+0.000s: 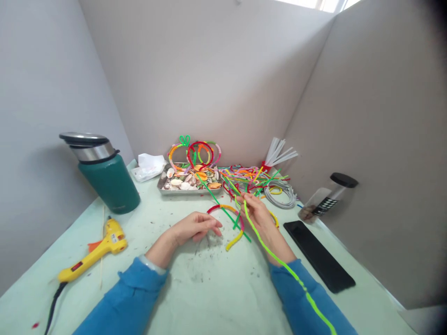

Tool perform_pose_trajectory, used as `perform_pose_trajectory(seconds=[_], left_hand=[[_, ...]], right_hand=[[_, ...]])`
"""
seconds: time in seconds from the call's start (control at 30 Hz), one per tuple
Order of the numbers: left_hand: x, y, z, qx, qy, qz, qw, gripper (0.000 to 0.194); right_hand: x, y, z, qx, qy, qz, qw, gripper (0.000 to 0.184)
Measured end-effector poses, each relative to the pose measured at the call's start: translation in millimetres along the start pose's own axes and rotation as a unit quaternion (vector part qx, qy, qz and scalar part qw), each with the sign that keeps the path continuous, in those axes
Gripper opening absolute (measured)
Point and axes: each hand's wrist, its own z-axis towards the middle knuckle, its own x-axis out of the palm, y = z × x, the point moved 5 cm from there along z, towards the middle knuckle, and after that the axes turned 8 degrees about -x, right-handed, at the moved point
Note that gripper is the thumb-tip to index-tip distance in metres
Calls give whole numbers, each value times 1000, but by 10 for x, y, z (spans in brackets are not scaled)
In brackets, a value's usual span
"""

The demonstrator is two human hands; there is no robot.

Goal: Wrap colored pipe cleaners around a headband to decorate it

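Observation:
My right hand (pixel 259 216) pinches a long lime-green pipe cleaner (pixel 275 258), which trails down over my forearm towards the lower edge of the view. Above the table, my left hand (pixel 199 226) hangs with fingers loosely bent and slightly apart; nothing shows in it. Between the two hands lies an open arc of wrapped pipe cleaner (pixel 234 242) in red, orange, pink and yellow. Green pipe cleaner strands (pixel 226 214) cross it. The fingertips of my right hand partly hide the strands behind them.
A metal tray (pixel 188 191) of shells stands at the back, pipe-cleaner rings (pixel 200 144) behind. Right of it are a pile of pipe cleaners (pixel 240 174), glue sticks (pixel 277 152), coiled wire (pixel 281 195), a jar (pixel 331 195) and a phone (pixel 319 256). Left are a bottle (pixel 108 181) and glue gun (pixel 94 251).

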Motion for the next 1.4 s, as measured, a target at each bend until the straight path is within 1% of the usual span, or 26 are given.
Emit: perform_pose_trajectory(seconds=[0.03,0.1,0.17,0.23,0.33,0.43,0.5,0.6,0.67,0.7,0.77,0.87,0.97,1.03,1.13,1.2,1.27,1.3,1.4], left_hand=[[-7,-6,18,11,-22,-8,1000,49],[-13,-22,44,34,-56,-29,997,47],[-7,-22,64,41,-76,-45,995,47],[9,-9,84,34,-82,-57,994,45],[27,8,118,29,-83,-80,993,38],[18,21,153,24,-99,-104,989,33],[2,31,167,16,-116,-114,987,31],[-18,36,174,3,-137,-103,985,29],[-12,34,180,-3,-131,-94,987,29],[-12,30,181,-3,-131,-94,987,29],[-15,21,178,-1,-138,-100,985,30],[-15,5,164,-4,-153,-91,984,32],[-17,-16,139,-4,-169,-54,984,34],[-24,-30,123,4,-173,-34,984,35],[-32,-30,112,14,-158,-19,987,33],[-36,-19,111,15,-143,-13,990,31],[-46,-6,113,10,-137,-14,990,32],[-53,-1,113,7,-139,-18,990,32],[-58,-7,112,1,-152,-27,988,32]], right_hand=[[105,-53,-48,23,29,9,999,22],[268,-133,-133,45,64,15,997,25],[373,-193,-199,49,76,4,996,26],[440,-247,-251,50,78,-18,996,26],[494,-303,-297,26,75,-78,994,22],[530,-287,-312,-51,91,-166,981,15],[546,-236,-327,-122,103,-238,958,12],[576,-139,-373,-221,121,-354,901,11],[593,-94,-402,-255,128,-403,869,11],[596,-82,-410,-260,128,-421,859,11],[592,-69,-412,-258,120,-443,850,12],[580,-67,-401,-252,110,-443,853,14],[571,-93,-374,-237,120,-413,871,15],[552,-128,-342,-202,125,-371,898,16],[522,-195,-300,-117,137,-279,943,20],[519,-234,-292,-61,154,-233,958,23],[516,-252,-294,-33,166,-222,960,24],[512,-247,-294,-38,165,-229,958,24],[496,-200,-290,-99,151,-278,944,20]])
